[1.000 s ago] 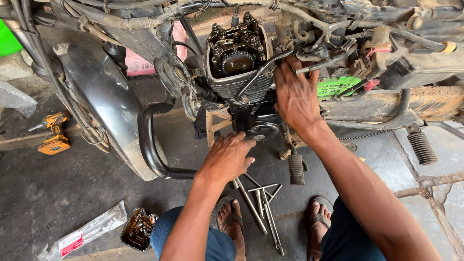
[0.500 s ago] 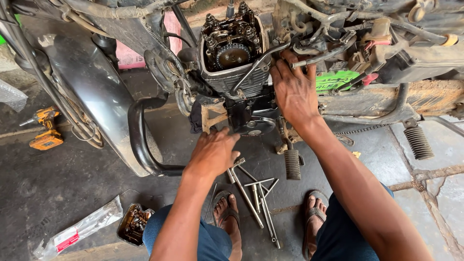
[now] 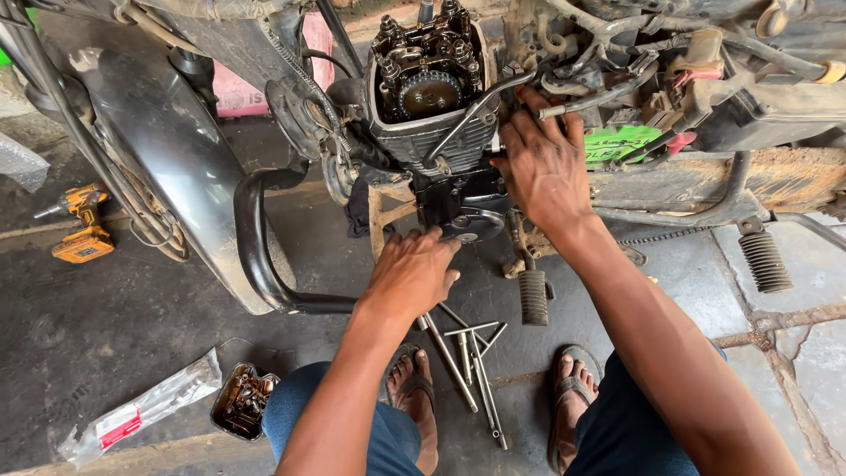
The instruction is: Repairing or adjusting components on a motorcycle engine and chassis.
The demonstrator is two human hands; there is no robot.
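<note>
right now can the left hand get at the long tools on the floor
Probably yes: the left hand rests at the engine's lower cover, and the long tools lie uncovered on the floor just below it, with nothing between.

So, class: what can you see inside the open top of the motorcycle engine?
Inside the engine head: a toothed sprocket and bolts. Deeper parts are hidden. The right hand rests beside it.
</note>
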